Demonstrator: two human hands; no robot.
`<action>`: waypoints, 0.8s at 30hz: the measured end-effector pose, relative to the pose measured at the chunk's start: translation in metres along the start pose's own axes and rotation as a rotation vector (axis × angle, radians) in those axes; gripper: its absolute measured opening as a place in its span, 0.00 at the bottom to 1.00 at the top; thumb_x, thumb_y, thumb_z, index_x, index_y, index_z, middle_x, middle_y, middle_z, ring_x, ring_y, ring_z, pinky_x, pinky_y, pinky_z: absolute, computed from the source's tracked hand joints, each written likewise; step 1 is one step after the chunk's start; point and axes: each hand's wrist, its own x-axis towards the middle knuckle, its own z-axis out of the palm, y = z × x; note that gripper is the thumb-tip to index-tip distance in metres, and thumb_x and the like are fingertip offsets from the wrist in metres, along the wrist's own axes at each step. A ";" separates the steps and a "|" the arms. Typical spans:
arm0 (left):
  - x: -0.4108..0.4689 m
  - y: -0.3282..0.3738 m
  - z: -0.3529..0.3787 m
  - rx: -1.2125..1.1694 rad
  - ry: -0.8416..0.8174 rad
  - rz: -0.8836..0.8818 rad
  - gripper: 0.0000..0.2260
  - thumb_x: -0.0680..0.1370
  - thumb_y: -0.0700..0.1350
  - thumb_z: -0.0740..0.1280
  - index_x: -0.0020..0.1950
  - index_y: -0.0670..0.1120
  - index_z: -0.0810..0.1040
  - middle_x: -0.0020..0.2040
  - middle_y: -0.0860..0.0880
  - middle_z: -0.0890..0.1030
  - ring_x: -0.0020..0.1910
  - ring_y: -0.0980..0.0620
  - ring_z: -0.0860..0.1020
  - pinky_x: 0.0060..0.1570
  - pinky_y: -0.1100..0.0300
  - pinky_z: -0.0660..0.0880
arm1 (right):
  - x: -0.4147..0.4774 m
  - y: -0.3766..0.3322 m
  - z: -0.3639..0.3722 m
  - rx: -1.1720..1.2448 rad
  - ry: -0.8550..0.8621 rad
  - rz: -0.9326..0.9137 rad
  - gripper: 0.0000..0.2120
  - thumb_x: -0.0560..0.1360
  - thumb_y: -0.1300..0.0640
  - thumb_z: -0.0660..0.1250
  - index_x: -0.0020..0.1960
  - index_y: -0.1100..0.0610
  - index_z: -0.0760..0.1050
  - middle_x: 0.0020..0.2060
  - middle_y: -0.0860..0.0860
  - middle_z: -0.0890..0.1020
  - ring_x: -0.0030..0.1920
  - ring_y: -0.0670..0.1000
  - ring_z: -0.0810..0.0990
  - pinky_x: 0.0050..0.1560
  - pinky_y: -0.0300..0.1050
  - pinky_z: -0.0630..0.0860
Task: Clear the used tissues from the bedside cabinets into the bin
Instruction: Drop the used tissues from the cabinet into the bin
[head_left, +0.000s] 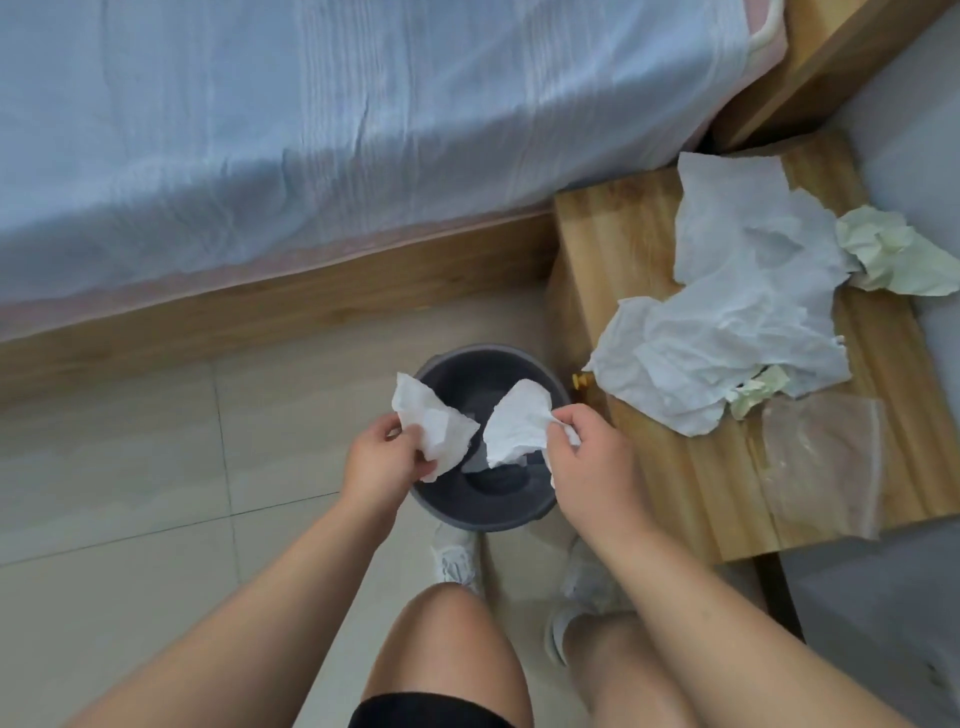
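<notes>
A round grey bin stands on the tiled floor between the bed and a wooden bedside cabinet. My left hand pinches a white tissue over the bin's left rim. Over the bin's right side, my right hand grips another white tissue. On the cabinet top lie large crumpled white tissues, a crumpled pale yellow-green tissue at the far right edge, and a smaller yellow-green piece under the white ones.
A clear plastic wrapper lies on the cabinet's near part. The bed with a pale blue sheet and wooden frame fills the upper left. My knees and white shoes are just behind the bin. A small amber object sits beside the cabinet.
</notes>
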 end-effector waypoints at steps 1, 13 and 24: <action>0.007 -0.008 0.001 0.036 -0.011 -0.010 0.09 0.80 0.37 0.63 0.49 0.44 0.83 0.44 0.42 0.83 0.43 0.44 0.83 0.36 0.62 0.84 | 0.005 0.007 0.010 -0.040 -0.027 0.036 0.09 0.84 0.51 0.60 0.57 0.48 0.79 0.48 0.46 0.85 0.49 0.52 0.81 0.46 0.48 0.77; 0.042 -0.041 0.024 0.086 -0.119 -0.101 0.27 0.84 0.38 0.66 0.83 0.49 0.67 0.51 0.47 0.85 0.51 0.48 0.85 0.44 0.58 0.84 | 0.037 0.056 0.051 -0.167 -0.263 0.274 0.20 0.83 0.48 0.63 0.73 0.51 0.73 0.64 0.52 0.82 0.62 0.56 0.81 0.57 0.50 0.79; -0.026 0.030 0.068 0.202 -0.203 0.214 0.10 0.83 0.46 0.70 0.62 0.57 0.83 0.51 0.50 0.88 0.51 0.50 0.87 0.45 0.53 0.85 | -0.007 -0.007 -0.049 0.314 -0.074 -0.032 0.07 0.75 0.47 0.66 0.50 0.40 0.81 0.42 0.44 0.86 0.42 0.45 0.84 0.47 0.47 0.83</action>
